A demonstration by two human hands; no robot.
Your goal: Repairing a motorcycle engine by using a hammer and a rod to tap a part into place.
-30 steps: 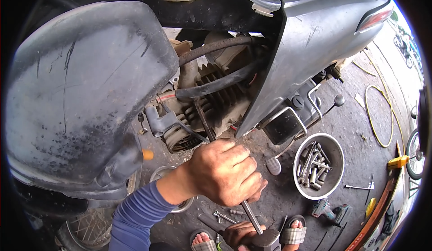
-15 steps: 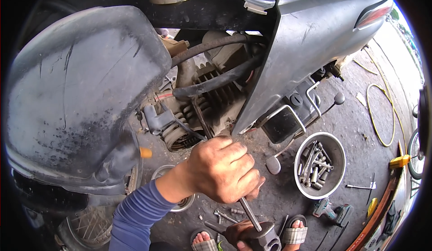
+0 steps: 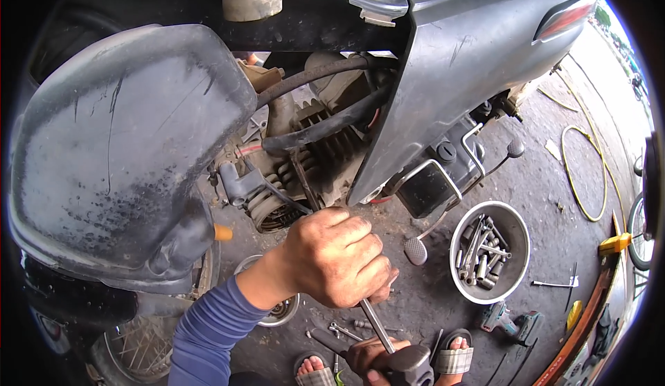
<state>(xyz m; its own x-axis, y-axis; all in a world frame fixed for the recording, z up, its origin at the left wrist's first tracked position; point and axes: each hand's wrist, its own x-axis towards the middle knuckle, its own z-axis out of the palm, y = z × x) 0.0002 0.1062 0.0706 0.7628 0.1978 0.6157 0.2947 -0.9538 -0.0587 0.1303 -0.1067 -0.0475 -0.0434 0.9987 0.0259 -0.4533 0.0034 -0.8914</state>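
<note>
My left hand [image 3: 339, 258], in a blue sleeve, is closed round a long metal bar [image 3: 375, 326] reaching among the finned engine parts [image 3: 331, 150] of a grey motorcycle. Just beyond the fist are a black hose [image 3: 318, 126] and a grey cylindrical fitting [image 3: 237, 185]. Low in the view my right hand [image 3: 367, 358] grips a hammer [image 3: 409, 364], its dark head by the bar's near end; whether they touch I cannot tell. The bar's far tip is hard to make out among the engine parts.
Grey bodywork [image 3: 464, 88], a scuffed panel [image 3: 118, 144] and a pedal [image 3: 415, 249] surround the work. On the ground: a bowl of sockets and spanners [image 3: 490, 251], another bowl [image 3: 277, 315], a cordless driver [image 3: 502, 322], a yellow hose [image 3: 568, 171] and my sandalled feet [image 3: 454, 358].
The motorcycle sits slightly further left in the picture, its upper parts a little lower. My left fist has shifted slightly up and left with the bar; the hammer head has changed its tilt.
</note>
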